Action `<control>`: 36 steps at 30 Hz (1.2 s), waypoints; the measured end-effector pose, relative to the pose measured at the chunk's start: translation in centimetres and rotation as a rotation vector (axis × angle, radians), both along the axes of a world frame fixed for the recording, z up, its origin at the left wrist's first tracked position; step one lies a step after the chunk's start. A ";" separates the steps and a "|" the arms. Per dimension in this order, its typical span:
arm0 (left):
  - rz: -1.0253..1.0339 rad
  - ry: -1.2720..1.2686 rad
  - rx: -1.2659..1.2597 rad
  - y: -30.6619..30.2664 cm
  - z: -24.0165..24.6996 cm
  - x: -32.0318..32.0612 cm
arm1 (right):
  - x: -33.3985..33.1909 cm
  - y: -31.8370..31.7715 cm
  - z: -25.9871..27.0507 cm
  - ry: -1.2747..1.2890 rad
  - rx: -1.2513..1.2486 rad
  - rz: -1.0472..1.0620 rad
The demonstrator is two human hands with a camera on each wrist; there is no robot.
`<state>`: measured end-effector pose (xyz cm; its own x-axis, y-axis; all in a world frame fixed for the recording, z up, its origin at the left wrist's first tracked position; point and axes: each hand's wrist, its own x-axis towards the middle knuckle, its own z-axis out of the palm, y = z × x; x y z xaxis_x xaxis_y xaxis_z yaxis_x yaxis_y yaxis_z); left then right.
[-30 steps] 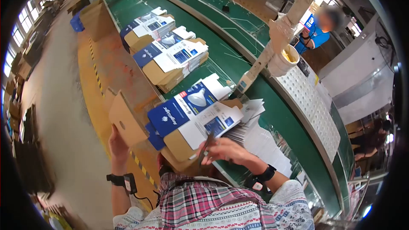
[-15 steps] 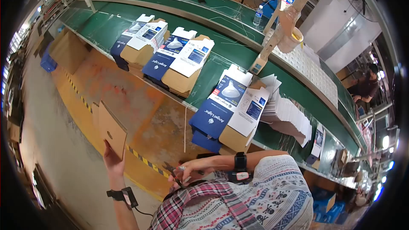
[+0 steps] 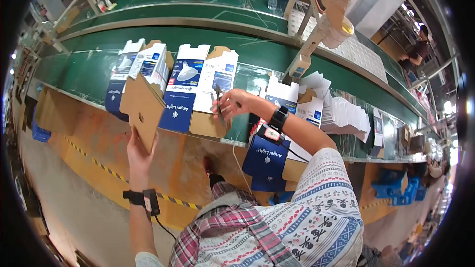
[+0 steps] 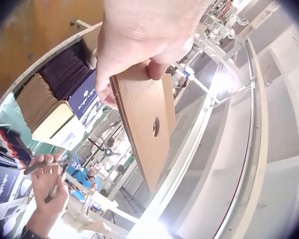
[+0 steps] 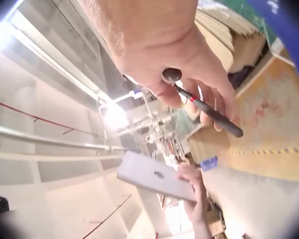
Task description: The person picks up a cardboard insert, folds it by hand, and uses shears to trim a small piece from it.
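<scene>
My left hand (image 3: 141, 154) grips the lower edge of a flat, folded brown cardboard piece (image 3: 143, 111) with a small hole, held upright in front of the bench. In the left wrist view the thumb and fingers pinch the cardboard (image 4: 144, 109) at its edge. My right hand (image 3: 236, 103) holds a black-handled tool (image 5: 214, 115), its shape like pliers, with a red band showing in the right wrist view. That hand is over the middle stack of flat printed cartons (image 3: 179, 106), blue and white with a lamp picture and brown flaps.
More flat carton stacks lie on the green bench (image 3: 74, 76), one at the left (image 3: 115, 96) and one at the right (image 3: 266, 157). A fanned white stack (image 3: 346, 114) lies further right. A post with a tape roll (image 3: 344, 28) rises behind. Another person (image 3: 419, 49) is at far right.
The head view has swung, and the bench now runs across in front. My right hand has moved from near my body out over the middle stack, tool still held. The left hand keeps the cardboard.
</scene>
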<state>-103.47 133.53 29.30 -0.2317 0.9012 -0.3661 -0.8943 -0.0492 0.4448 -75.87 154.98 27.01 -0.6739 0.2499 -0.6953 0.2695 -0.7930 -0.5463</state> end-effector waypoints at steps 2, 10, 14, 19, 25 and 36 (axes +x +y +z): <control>-0.022 -0.107 0.004 2.9 -0.7 -1.8 | -0.9 1.4 -0.1 -0.075 -0.013 -0.023; -0.248 -0.121 0.038 12.3 -3.0 -4.6 | -2.5 2.6 0.1 -0.156 -0.060 -0.054; -0.370 -0.141 0.033 16.1 -3.3 -4.0 | -3.7 3.4 0.9 -0.188 -0.087 -0.103; -0.535 -0.160 0.032 19.6 -3.4 -3.6 | -4.7 3.4 1.0 -0.234 -0.047 -0.185; -0.711 -0.337 0.042 22.4 -3.8 -1.8 | -5.5 2.4 3.0 -0.270 0.086 -0.330; -0.858 -0.346 -0.059 23.2 -4.7 -2.7 | 11.1 -13.8 10.7 -0.153 0.231 -0.995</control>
<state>-106.18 156.77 24.60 0.6373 0.6911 -0.3409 -0.6973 0.7055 0.1266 -64.72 141.18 37.67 0.0025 0.7843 -0.6204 -0.3716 -0.5753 -0.7287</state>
